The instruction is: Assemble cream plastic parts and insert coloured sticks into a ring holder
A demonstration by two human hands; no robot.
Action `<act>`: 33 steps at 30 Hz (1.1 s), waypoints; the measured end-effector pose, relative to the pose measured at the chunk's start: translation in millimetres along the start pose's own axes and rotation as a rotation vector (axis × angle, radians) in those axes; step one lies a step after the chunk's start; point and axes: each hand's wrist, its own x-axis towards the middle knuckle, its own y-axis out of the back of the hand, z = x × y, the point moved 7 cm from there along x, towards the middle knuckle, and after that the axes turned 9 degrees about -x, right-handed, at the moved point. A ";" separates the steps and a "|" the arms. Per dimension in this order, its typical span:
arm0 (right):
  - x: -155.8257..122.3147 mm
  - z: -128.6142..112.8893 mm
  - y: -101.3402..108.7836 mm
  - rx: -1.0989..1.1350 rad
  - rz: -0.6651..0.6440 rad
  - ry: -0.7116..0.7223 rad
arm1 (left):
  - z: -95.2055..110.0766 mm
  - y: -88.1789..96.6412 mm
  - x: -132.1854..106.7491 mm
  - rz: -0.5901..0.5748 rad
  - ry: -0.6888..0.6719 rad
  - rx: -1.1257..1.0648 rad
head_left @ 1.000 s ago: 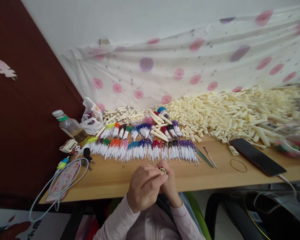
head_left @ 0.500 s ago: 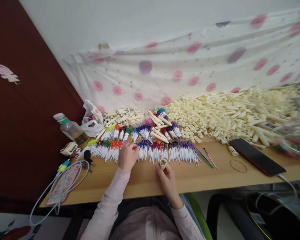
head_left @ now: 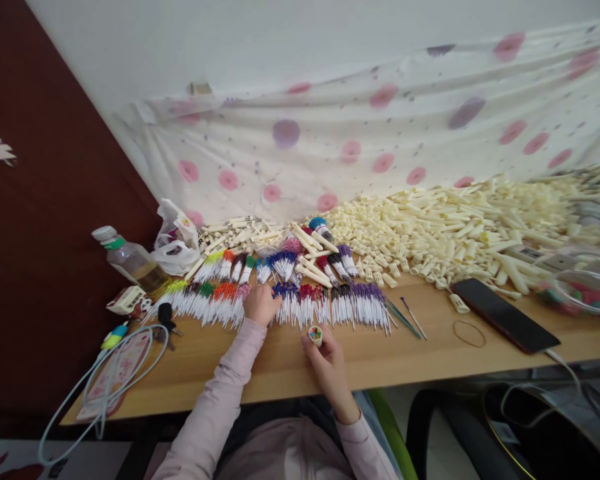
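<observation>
My right hand (head_left: 327, 363) is closed round a small cream tube (head_left: 315, 334), held upright above the wooden table (head_left: 420, 353); several coloured tips show in its open top. My left hand (head_left: 261, 305) reaches forward into the front row of coloured-tipped white refills (head_left: 300, 303), fingers curled and pinched among the blue ones. What the fingers hold is hidden. A second row of refill bundles (head_left: 260, 265) lies just behind.
A big heap of cream plastic tubes (head_left: 460, 227) covers the back right. A black phone (head_left: 505, 323), a rubber band (head_left: 469, 333) and thin sticks (head_left: 410, 317) lie to the right. A bottle (head_left: 127, 259), plastic bag (head_left: 177, 237) and looped white cable (head_left: 105, 383) sit left.
My left hand left the tube held before me and reached forward to the row of refills. My right hand moved out over the table with the tube upright.
</observation>
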 end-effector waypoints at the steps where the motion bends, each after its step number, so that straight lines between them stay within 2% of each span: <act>1: 0.1 -0.3 0.1 0.003 0.002 0.000 | 1.6 -0.1 1.0 -0.001 0.004 0.004; 6: -0.5 3.5 -1.0 0.027 0.005 -0.026 | 7.1 -0.6 4.4 -0.020 0.012 -0.019; 10: -1.5 6.2 -1.5 0.049 -0.003 -0.065 | 4.1 3.8 6.4 -0.013 -0.002 -0.123; 14: -1.9 0.9 0.4 0.068 -0.013 -0.064 | 2.8 17.8 6.3 0.037 -0.065 -0.314; 17: -2.0 -3.6 2.8 0.072 -0.001 -0.031 | 7.6 34.5 -3.6 0.087 -0.151 -0.518; 21: -1.4 -5.5 3.9 0.068 0.014 0.008 | 17.6 68.1 -43.9 0.235 -0.261 -0.817; 23: -1.2 -5.7 3.3 0.064 0.006 0.021 | 23.3 91.7 -75.7 0.385 -0.379 -1.095; 26: -1.6 -5.1 2.8 0.056 -0.006 0.029 | 37.3 116.4 -124.5 0.545 -0.573 -1.205; 28: -2.4 -4.0 2.8 0.050 -0.013 0.031 | 45.6 123.7 -152.8 0.642 -0.694 -1.178; 30: -3.5 -2.1 2.7 0.046 -0.020 0.031 | 49.7 123.4 -174.9 0.728 -0.801 -1.148; 32: -4.4 0.2 2.2 0.045 -0.026 0.027 | 52.0 116.7 -187.4 0.737 -0.875 -1.129; 33: -4.7 1.2 2.0 0.046 -0.028 0.024 | 54.2 112.2 -189.8 0.700 -0.901 -1.106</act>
